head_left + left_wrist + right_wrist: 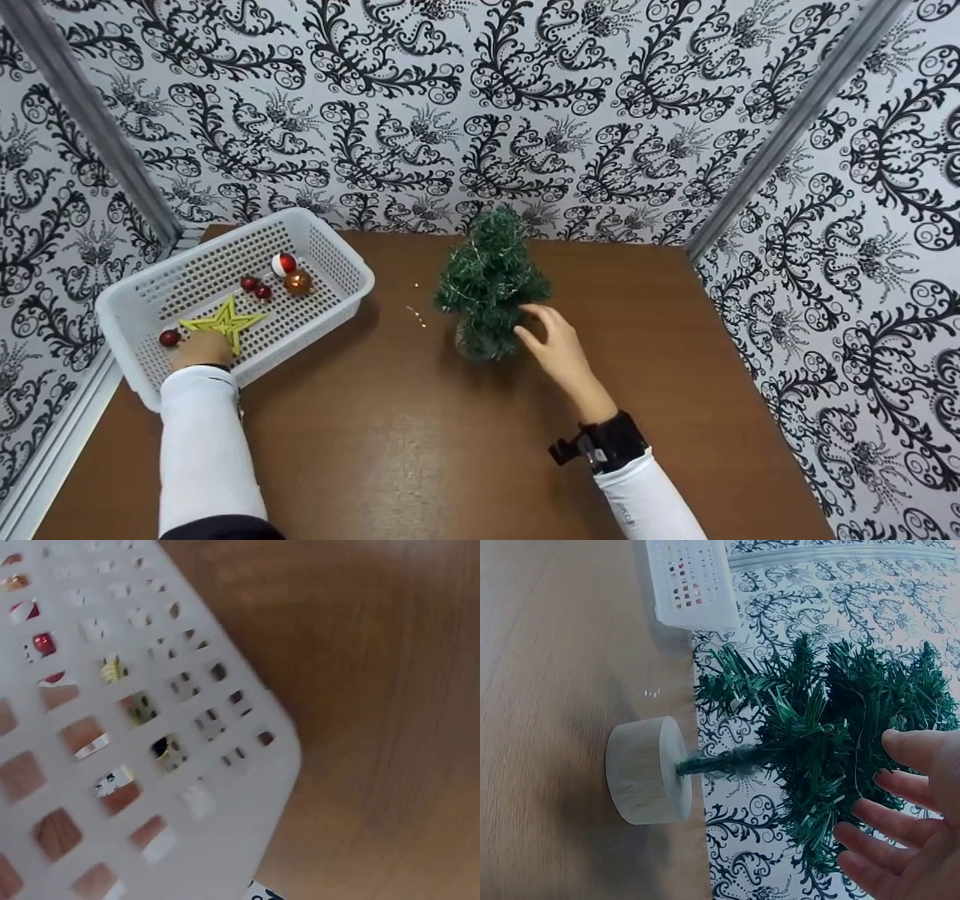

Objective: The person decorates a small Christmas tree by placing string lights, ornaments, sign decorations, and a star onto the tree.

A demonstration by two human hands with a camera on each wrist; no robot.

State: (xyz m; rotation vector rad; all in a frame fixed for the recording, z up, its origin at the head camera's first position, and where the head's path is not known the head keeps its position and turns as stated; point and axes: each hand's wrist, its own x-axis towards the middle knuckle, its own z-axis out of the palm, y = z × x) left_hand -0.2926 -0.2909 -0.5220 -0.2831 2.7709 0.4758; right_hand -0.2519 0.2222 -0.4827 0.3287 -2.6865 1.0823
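A small green artificial Christmas tree stands on the table, its round wooden base plain in the right wrist view. My right hand is at the tree's right side, fingers spread and loosely bent at the branches without gripping them. Down inside a white perforated basket is my left hand, next to a yellow star. Its fingers are hidden in the head view, and the left wrist view shows only skin through the basket's holes, so its hold cannot be made out.
Also in the basket are a red ball, two small dark red balls, a red-and-white ball and a shiny orange ball. Tiny gold bits lie on the brown table. Patterned walls enclose the table behind and beside it.
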